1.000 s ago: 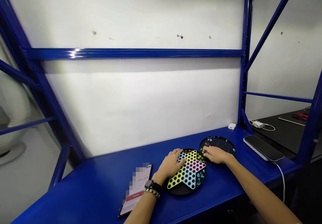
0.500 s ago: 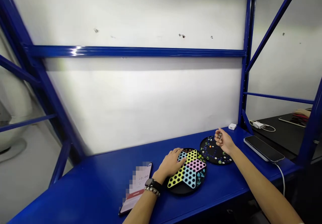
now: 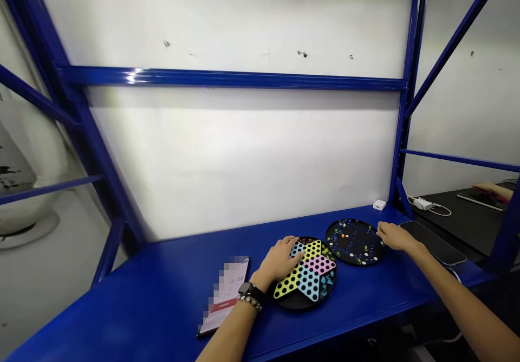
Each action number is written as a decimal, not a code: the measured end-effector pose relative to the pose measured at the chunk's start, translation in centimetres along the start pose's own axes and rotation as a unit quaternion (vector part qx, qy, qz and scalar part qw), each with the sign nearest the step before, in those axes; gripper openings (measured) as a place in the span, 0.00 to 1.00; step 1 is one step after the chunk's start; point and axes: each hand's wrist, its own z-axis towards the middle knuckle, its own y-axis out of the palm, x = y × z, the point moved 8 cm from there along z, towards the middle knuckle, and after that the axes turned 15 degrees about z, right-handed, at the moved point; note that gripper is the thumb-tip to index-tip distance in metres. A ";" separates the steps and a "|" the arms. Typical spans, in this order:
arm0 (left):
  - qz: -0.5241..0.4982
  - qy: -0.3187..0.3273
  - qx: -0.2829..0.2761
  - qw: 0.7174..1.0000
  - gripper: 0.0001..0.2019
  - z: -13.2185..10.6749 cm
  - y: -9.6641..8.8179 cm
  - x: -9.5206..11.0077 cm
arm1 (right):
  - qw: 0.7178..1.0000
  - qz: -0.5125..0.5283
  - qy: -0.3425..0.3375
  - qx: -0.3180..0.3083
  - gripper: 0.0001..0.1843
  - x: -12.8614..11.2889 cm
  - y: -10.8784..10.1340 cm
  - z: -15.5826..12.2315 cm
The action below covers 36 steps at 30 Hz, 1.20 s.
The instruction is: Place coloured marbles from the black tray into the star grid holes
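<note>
My left hand [image 3: 282,262] rests on the star-shaped playing surface of a round Chinese checkers board [image 3: 307,280], its fingers spread over the upper left part. Dark holes dot the board's yellow, blue and pink points, and coloured marbles [image 3: 326,284] lie in the compartments along its rim. Behind it to the right is a round black tray [image 3: 353,232] with loose marbles scattered in it. At that tray's right edge is my right hand [image 3: 395,236], its fingers curled closed. What it holds, if anything, is hidden.
A phone with a lit screen [image 3: 227,299] lies left of the board on the blue table [image 3: 162,291]. Right of my right hand is a dark flat device [image 3: 441,247] with a cable. A white charger [image 3: 379,205] sits by the blue post. Another person's hand [image 3: 493,189] appears far right.
My right hand has gone from above the black tray, where small glinting round things showed in its fingers, down and right to the tray's edge. My left hand stays on the board.
</note>
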 end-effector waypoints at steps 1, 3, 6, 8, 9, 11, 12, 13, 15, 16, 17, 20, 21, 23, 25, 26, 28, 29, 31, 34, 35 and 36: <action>-0.001 0.002 0.003 1.000 0.31 0.0 0.1 0.0 | 1.000 -0.017 -0.003 -0.016 0.11 -0.3 0.3 -0.4; -0.004 0.005 0.007 1.000 0.31 0.0 0.1 -0.1 | 0.998 -0.039 -0.009 -0.049 0.09 -1.0 1.0 -1.2; -0.004 0.005 0.009 1.000 0.32 0.1 0.3 -0.2 | 0.996 -0.048 -0.011 -0.073 0.08 -1.1 1.8 -2.0; -0.003 0.004 0.009 1.000 0.32 0.1 0.4 -0.3 | 0.997 -0.041 -0.006 -0.067 0.08 -0.7 2.0 -1.9; -0.002 0.004 0.009 1.000 0.32 0.1 0.4 -0.3 | 0.998 -0.032 -0.007 -0.059 0.09 -0.6 1.9 -1.6; 0.001 0.006 0.006 1.000 0.32 0.2 0.5 -0.3 | 0.999 -0.003 -0.016 -0.030 0.10 -0.8 1.6 -0.7; 0.002 0.007 0.003 1.000 0.32 0.2 0.5 -0.2 | 1.000 0.011 -0.022 -0.013 0.11 -1.2 1.4 -0.2; 0.002 0.007 0.001 1.000 0.32 0.2 0.5 -0.2 | 0.999 0.022 -0.027 0.003 0.12 -1.7 1.3 0.4; 0.001 0.005 0.000 1.000 0.32 0.2 0.4 -0.2 | 0.999 0.030 -0.026 0.012 0.13 -3.1 1.7 1.6; 0.000 0.004 0.000 1.000 0.32 0.1 0.3 -0.2 | 0.999 0.029 -0.023 0.006 0.12 -3.9 2.2 2.1; 0.000 0.002 0.000 1.000 0.32 0.1 0.3 -0.2 | 0.999 0.028 -0.020 -0.001 0.11 -4.6 2.7 2.6; 0.001 0.000 -0.003 1.000 0.32 -0.1 0.1 -0.1 | 0.999 0.041 -0.026 -0.003 0.13 -5.9 3.7 3.4; 0.001 0.001 -0.005 1.000 0.32 -0.1 0.0 0.0 | 0.997 0.061 -0.035 0.011 0.14 -5.9 3.6 3.6; -0.001 0.005 -0.004 1.000 0.32 -0.2 -0.1 0.2 | 0.991 0.114 -0.054 0.050 0.16 -5.3 2.7 3.9; -0.007 0.006 0.000 1.000 0.32 -0.2 -0.2 0.2 | 0.984 0.152 -0.063 0.073 0.15 -4.3 1.8 4.2; -0.010 0.005 0.003 1.000 0.32 -0.2 -0.3 0.2 | 0.984 0.152 -0.062 0.070 0.15 -3.9 1.6 4.3; -0.013 0.001 0.004 1.000 0.32 -0.1 -0.2 0.1 | 0.988 0.137 -0.058 0.048 0.15 -3.9 1.9 4.5; -0.014 -0.001 0.003 1.000 0.32 -0.1 -0.1 0.0 | 0.989 0.129 -0.061 0.034 0.14 -4.3 2.2 4.4; -0.013 -0.001 0.001 1.000 0.32 0.0 0.1 0.0 | 0.993 0.091 -0.072 -0.004 0.14 -6.0 3.4 4.1; -0.011 0.001 -0.001 1.000 0.32 -0.1 0.2 0.0 | 0.995 0.006 -0.076 -0.060 0.13 -8.7 5.4 3.2; -0.011 0.002 -0.001 1.000 0.32 -0.1 0.1 0.0 | 0.995 -0.016 -0.074 -0.067 0.14 -9.4 5.8 2.8; -0.012 0.002 -0.002 1.000 0.32 -0.2 0.1 0.1 | 0.995 -0.030 -0.074 -0.065 0.14 -10.0 6.1 2.5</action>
